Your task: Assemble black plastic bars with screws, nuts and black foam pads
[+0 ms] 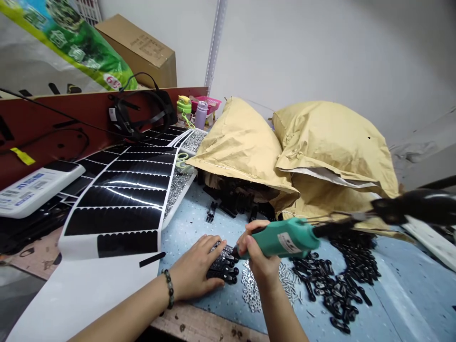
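Note:
My left hand (194, 268) presses down on a stack of black plastic linked parts (223, 266), holding them against the blue mat (199, 218). My right hand (258, 251) grips a green electric screwdriver (285, 239), with its tip against the stack's left end. A small heap of silver washers (251, 289) lies just below the stack, beside loose silver screws (288, 282). To the right sits a large pile of black plastic parts (338, 285). A beaded bracelet (169, 289) circles my left wrist.
Behind the hands, kraft paper sacks (331, 142) bulge over more black parts. A white sheet with black strips (117, 199) lies to the left, near scissors (181, 164) and a tray of screws (192, 141). A black cable (409, 206) runs right from the screwdriver.

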`<state>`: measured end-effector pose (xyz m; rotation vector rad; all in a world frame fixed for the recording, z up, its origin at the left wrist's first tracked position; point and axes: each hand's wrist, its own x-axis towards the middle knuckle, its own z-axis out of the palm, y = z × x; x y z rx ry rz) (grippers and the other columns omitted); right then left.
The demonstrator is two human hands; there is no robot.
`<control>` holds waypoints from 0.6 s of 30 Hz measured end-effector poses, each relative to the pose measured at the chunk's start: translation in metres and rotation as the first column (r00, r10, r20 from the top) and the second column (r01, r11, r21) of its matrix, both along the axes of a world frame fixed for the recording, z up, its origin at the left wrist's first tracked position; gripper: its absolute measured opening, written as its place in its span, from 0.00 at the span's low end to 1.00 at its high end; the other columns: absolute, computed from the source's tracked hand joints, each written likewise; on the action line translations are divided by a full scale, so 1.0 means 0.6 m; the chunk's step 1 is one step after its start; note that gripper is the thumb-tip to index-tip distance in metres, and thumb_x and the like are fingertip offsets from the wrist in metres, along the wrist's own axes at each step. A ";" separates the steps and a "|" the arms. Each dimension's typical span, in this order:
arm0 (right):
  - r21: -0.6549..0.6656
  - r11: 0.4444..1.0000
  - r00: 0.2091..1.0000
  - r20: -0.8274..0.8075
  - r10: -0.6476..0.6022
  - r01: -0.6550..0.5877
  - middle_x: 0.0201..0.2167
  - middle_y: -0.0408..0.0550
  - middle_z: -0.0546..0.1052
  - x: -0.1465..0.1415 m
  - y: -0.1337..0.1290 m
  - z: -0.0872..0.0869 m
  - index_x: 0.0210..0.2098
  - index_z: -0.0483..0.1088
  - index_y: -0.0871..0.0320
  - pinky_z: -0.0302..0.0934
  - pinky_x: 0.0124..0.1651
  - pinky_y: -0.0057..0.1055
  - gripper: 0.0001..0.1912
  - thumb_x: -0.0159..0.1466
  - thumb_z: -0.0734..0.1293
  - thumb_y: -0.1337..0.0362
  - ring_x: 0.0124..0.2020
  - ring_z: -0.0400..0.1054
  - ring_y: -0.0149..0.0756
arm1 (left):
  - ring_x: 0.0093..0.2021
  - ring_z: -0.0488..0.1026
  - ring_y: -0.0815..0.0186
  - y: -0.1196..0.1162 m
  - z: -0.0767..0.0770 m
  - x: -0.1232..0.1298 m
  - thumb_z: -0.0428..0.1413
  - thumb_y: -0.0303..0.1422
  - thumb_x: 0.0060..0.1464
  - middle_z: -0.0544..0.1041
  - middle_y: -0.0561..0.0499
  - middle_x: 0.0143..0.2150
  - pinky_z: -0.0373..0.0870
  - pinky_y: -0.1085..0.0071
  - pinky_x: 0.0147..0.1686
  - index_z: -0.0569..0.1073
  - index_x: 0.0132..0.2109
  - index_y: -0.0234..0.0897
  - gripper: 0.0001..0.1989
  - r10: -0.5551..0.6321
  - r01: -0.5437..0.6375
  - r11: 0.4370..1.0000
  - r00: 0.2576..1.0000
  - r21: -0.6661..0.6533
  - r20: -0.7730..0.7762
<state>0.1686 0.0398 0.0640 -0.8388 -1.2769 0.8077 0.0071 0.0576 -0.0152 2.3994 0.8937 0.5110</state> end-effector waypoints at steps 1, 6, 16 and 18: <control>0.012 1.000 1.000 -0.011 -0.009 0.009 0.19 0.37 0.66 0.002 -0.002 0.005 0.41 0.63 0.55 0.58 0.25 0.28 0.07 0.64 0.65 0.63 0.19 0.61 0.29 | 0.63 0.53 0.47 0.000 -0.001 0.000 0.61 0.45 0.49 0.58 0.39 0.64 0.52 0.46 0.62 0.53 0.66 0.40 0.42 -0.002 0.002 1.000 1.000 0.002 -0.008; 0.036 0.999 0.999 -0.031 -0.020 0.021 0.19 0.36 0.66 0.006 -0.011 0.017 0.42 0.63 0.55 0.58 0.25 0.27 0.07 0.65 0.65 0.63 0.19 0.61 0.28 | 0.64 0.52 0.46 0.001 -0.006 -0.001 0.61 0.45 0.49 0.57 0.38 0.64 0.50 0.46 0.63 0.54 0.66 0.38 0.42 -0.005 0.005 1.000 1.000 0.012 -0.022; 0.034 0.999 0.996 -0.078 0.030 -0.027 0.19 0.36 0.66 -0.004 -0.016 0.001 0.41 0.62 0.55 0.59 0.27 0.28 0.06 0.66 0.64 0.63 0.20 0.61 0.29 | 0.61 0.55 0.47 0.002 0.005 0.000 0.62 0.44 0.47 0.59 0.39 0.62 0.52 0.46 0.62 0.54 0.65 0.40 0.42 -0.022 0.022 0.999 1.000 0.024 -0.003; 0.015 0.999 0.998 -0.057 0.036 -0.036 0.19 0.36 0.66 -0.004 -0.015 0.003 0.41 0.62 0.55 0.59 0.27 0.29 0.06 0.66 0.63 0.63 0.20 0.61 0.29 | 0.61 0.54 0.48 0.001 0.005 0.000 0.63 0.44 0.47 0.59 0.40 0.62 0.52 0.47 0.62 0.53 0.65 0.40 0.43 -0.022 0.022 1.000 1.000 0.017 0.002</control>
